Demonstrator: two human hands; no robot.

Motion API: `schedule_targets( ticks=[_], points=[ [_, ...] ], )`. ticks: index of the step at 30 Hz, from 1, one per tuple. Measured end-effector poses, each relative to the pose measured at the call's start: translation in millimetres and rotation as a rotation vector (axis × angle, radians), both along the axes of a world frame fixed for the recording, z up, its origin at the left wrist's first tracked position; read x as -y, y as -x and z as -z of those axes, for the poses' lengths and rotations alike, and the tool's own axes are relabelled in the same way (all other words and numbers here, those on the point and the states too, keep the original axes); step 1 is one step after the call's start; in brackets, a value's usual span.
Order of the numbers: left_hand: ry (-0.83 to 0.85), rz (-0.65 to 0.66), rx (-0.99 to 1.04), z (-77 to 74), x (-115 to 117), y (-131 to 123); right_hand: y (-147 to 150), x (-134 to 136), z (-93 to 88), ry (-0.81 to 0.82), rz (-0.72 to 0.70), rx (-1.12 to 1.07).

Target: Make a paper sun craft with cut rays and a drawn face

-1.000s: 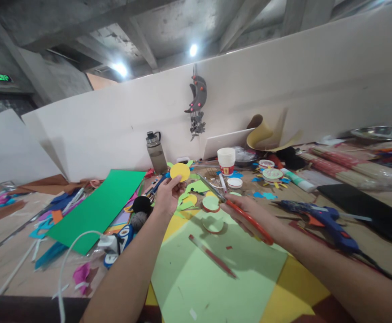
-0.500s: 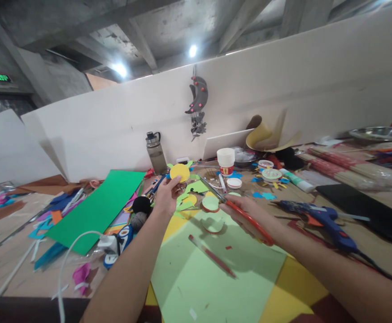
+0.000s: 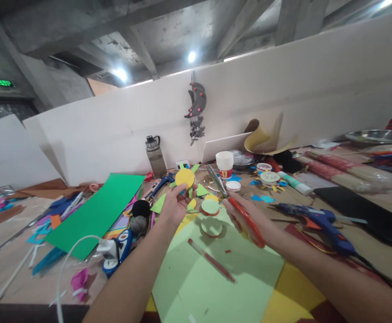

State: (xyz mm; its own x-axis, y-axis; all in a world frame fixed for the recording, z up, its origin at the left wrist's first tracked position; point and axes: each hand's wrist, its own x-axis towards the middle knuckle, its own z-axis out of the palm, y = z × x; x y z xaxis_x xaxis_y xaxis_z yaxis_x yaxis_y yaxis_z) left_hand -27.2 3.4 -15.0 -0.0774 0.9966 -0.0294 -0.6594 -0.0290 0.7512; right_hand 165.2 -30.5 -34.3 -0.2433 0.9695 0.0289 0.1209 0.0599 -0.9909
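Note:
Between the thumb and fingers of my left hand point(image 3: 178, 201) is a yellow paper disc point(image 3: 184, 177), with light green pieces sticking out around its edge. My right hand point(image 3: 245, 215) grips scissors point(image 3: 238, 206) by their red-orange handles. Their blades point up and away, apart from the disc. Below and between the hands, a round lid with a light green top point(image 3: 210, 207) sits near the far end of a light green sheet point(image 3: 216, 287). A red pen point(image 3: 212, 261) lies across that sheet.
To the left are a green sheet point(image 3: 98, 211), a black yarn ball point(image 3: 140, 208) and a blue power strip point(image 3: 120, 255). A bottle point(image 3: 156, 157) and stacked paper cups point(image 3: 224, 163) stand at the back. A blue glue gun point(image 3: 324, 222) lies right.
My left hand has moved a little to the right and turned the disc, so its green pieces lie differently. The scissors have swung more upright, with their blades shifted slightly right.

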Motion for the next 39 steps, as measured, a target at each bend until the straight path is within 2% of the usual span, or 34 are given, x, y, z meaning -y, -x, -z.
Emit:
schedule_targets(
  ticks=[8, 15, 21, 39],
  points=[
    [0.049, 0.128, 0.092, 9.8, 20, -29, 9, 9, -2.9, 0.076, 0.071, -0.106],
    [0.032, 0.075, 0.093, 13.1, 26, -42, 13, 12, -4.3, 0.213, 0.119, -0.244],
    [0.017, 0.043, 0.102, 19.9, 27, -46, 13, 10, -6.5, 0.257, 0.126, -0.248],
    [-0.028, 0.091, 0.077, 27.2, 25, -46, 15, 18, -15.2, 0.259, 0.113, -0.281]
  ],
)
